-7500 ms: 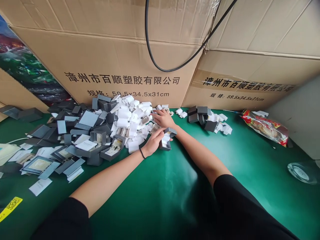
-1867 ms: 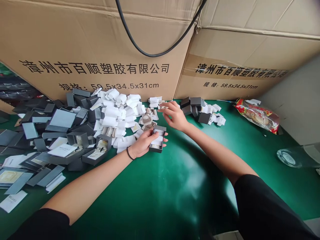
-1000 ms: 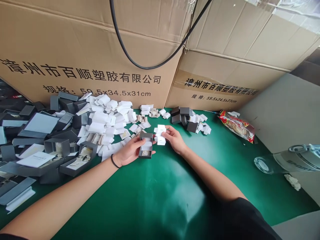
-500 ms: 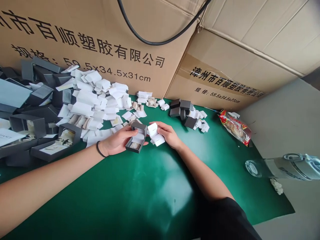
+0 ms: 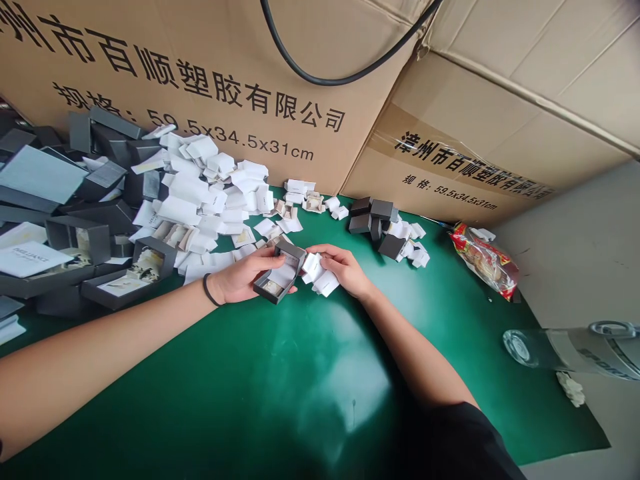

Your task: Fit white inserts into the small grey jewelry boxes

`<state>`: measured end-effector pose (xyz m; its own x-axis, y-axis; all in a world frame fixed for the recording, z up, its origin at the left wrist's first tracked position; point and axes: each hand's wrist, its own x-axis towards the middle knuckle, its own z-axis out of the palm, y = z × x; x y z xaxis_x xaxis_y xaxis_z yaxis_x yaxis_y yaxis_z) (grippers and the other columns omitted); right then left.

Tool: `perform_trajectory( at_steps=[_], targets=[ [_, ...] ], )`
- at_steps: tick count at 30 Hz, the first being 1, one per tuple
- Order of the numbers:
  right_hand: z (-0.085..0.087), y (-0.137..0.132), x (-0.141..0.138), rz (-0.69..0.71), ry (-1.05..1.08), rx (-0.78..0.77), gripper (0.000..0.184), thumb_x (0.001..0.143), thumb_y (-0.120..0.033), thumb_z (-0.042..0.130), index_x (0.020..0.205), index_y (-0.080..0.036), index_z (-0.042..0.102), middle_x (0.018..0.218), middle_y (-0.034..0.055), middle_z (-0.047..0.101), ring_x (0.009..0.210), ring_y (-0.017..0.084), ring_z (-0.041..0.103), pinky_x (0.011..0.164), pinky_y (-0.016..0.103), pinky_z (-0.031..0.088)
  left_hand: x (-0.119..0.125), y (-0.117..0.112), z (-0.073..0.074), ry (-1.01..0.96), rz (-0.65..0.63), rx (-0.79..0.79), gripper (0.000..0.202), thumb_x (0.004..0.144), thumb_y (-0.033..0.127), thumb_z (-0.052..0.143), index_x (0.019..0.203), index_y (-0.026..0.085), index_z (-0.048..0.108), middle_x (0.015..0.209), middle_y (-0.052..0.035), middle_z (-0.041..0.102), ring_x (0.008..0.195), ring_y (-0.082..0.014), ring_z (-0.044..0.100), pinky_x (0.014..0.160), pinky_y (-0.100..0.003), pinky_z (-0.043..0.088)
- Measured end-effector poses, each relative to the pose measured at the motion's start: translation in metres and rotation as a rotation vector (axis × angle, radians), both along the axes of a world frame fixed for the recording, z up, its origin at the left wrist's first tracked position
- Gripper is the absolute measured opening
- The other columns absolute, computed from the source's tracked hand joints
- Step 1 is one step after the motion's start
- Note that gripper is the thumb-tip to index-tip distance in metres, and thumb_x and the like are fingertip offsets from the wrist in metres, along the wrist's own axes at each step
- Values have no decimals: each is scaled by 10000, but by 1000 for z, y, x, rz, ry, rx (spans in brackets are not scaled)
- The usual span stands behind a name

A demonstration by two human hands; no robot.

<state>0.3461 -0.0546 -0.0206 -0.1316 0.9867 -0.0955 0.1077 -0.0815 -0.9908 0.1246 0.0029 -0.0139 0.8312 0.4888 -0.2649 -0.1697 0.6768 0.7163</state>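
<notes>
My left hand is closed around a small dark grey box that stands open, with white card showing inside it. Beside it, my right hand pinches folded white card inserts, close to the box's right edge. Whether the cards touch the box I cannot tell. Behind my hands lie loose white card pieces in a heap. To the right of that, several small closed dark boxes are piled with more white inserts.
Larger dark open boxes are heaped at the left of the green table. Big cardboard cartons stand along the back. At the right are a red snack packet, a clear bottle and a crumpled tissue.
The view has shifted, so the scene sits slightly farther right. The open box has tilted a little in my left hand, and the white inserts in my right hand have turned.
</notes>
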Motion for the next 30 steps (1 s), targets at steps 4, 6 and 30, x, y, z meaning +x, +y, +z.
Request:
perform_trajectory(
  at_steps=[4,6,30],
  targets=[
    [1,0,-2,-16,1,-21,333,780,-349,581,1062,-181,634,691,-5,636,509,107,524,464,222,390,-1,0,0,42,5,5,335,785,231,612,1117,190,641,938,-111,691,734,-230,670,641,-363,556],
    [1,0,-2,-30,13,-24,317,765,-330,586,1038,-178,639,649,-16,615,488,104,511,453,220,383,-1,1,0,73,-8,15,339,773,238,616,1106,184,653,942,-113,689,712,-231,669,630,-363,554],
    [-2,-5,-5,-249,-785,736,397,856,-420,566,1198,-221,553,1240,103,598,1119,257,531,932,437,458,3,-7,17,70,193,-9,357,788,175,528,1133,110,594,843,-72,624,650,-160,605,628,-342,550]
  ],
)
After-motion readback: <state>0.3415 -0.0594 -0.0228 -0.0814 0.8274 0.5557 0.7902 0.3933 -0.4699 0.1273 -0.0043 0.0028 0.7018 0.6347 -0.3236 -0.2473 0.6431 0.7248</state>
